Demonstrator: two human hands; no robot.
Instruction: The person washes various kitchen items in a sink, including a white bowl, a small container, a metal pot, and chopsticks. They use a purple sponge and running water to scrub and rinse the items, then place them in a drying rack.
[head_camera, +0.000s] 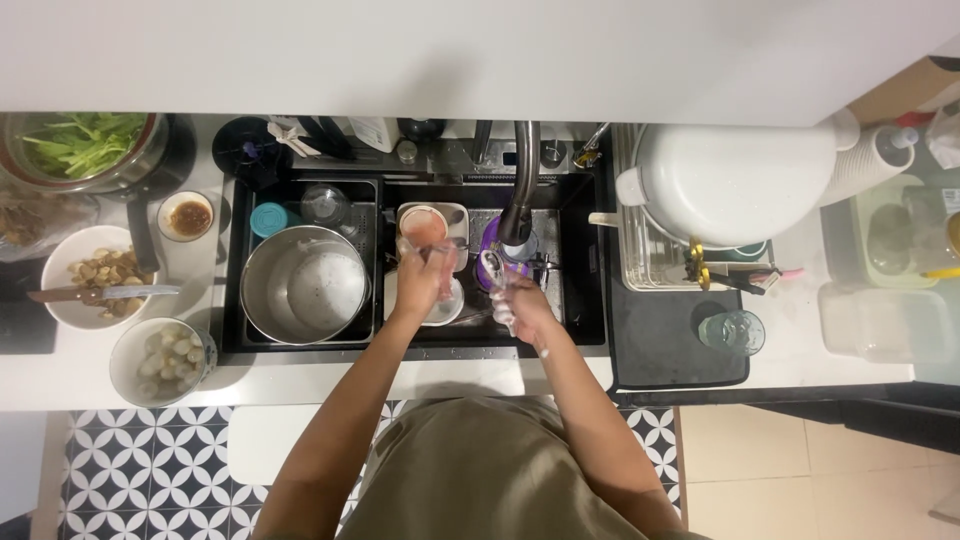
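Left hand (420, 282) grips a clear glass (428, 235) tilted over the sink (590, 300) (so it drains); right hand (520, 305), soapy, fingers curled around something unclear, beneath the tap (522, 190).

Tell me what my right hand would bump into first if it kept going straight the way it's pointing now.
Probably the purple item under the faucet: your right hand, soapy, points up and slightly left toward the sink's back. Depth is unclear, so it may pass above it and meet the faucet.

Clear drinking glass (432, 243), pinkish inside, tilted with mouth toward 12 o'clock, over the black sink's right basin. Whitish soapy sponge (505, 300) just at its 4 o'clock, partly hidden.
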